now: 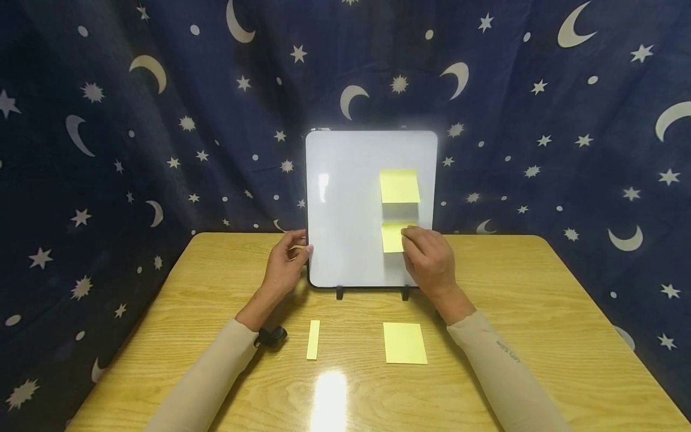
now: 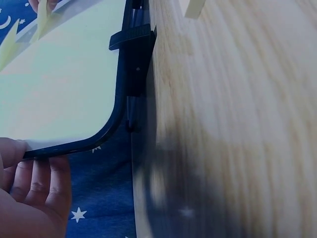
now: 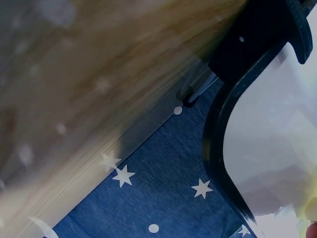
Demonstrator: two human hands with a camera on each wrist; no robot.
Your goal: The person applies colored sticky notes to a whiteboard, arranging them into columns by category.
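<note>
The step in hand seems to be setting or adjusting the lower yellow sticky note [image 1: 391, 237] on the whiteboard [image 1: 345, 240], below the upper sticky note [image 1: 399, 186]; the next move probably calls for steady control of its edge. Both forearms reach forward over the bench [image 1: 513, 288]. The left hand [image 1: 283, 264] grips the board's edge, thumb in front, fingers behind. The right hand [image 1: 432, 258], fingers curled closely, appears to pinch the lower note's right side, though the knuckles partly hide this contact.
</note>
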